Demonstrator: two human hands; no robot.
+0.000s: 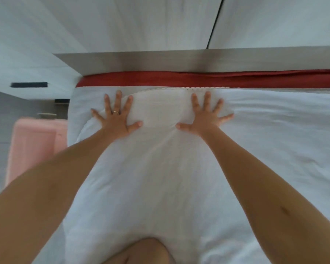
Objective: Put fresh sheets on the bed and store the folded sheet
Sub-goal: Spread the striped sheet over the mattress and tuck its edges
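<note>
The left hand (115,116) and right hand (206,116) lie flat with fingers spread wide, pressing the white sheet (160,168) down, so the step looks like smoothing it at the bed's head end. Next, the palms probably need to sweep outward over the creases between them. Just past the fingertips a red strip (198,79) and the grey headboard (179,60) limit forward reach, a pink object (32,149) sits beyond the left hand, and I cannot pick out a folded sheet.

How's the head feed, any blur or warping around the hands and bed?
Head view: left hand and right hand are fairly sharp, pressed flat on the white sheet; the pink thing at left is smeared by blur; wide-angle stretch swells the forearms; light soft, no glare.
</note>
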